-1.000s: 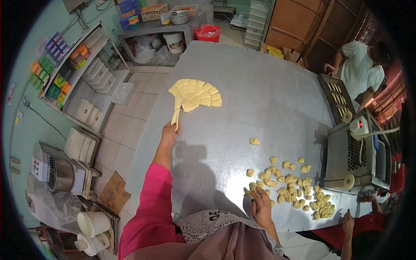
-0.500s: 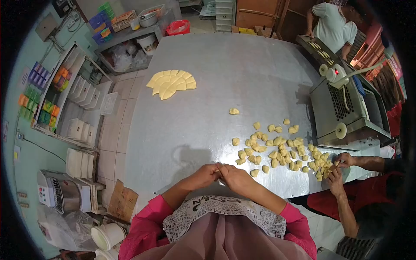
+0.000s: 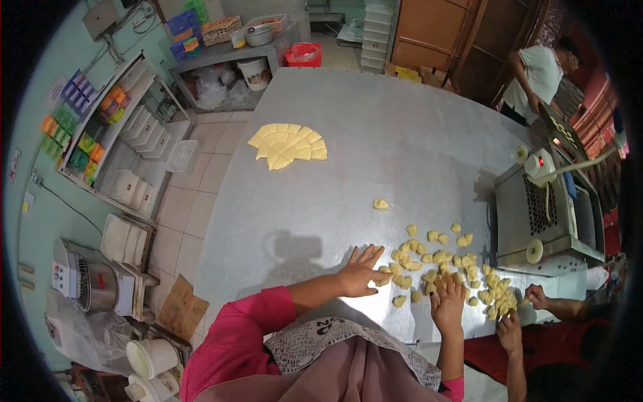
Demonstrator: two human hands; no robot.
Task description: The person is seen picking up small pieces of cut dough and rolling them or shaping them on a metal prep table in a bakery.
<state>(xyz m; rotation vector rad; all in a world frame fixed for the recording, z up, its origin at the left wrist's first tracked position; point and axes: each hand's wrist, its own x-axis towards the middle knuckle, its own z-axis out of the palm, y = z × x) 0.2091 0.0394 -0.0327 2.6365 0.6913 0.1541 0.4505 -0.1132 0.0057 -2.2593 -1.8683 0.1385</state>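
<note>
My left hand is open, its fingers spread low over the metal table, the fingertips at the left edge of a scatter of small yellow dough pieces. To its right my right hand reaches forward with fingers stretched out over the near side of those pieces; what lies under its fingertips is hidden. One dough piece sits apart, farther up the table. At the far left lies a flat dough slab cut into many sections, still side by side.
A co-worker's hands handle dough at the table's right edge. A steel machine with white knobs stands at the right, and another person holds a tray behind it. Shelves and a mixer line the left side.
My hands were together at the table's near edge; they have parted and moved forward and right to the dough pieces. The view has shifted, and the person at the back has moved with the tray.
</note>
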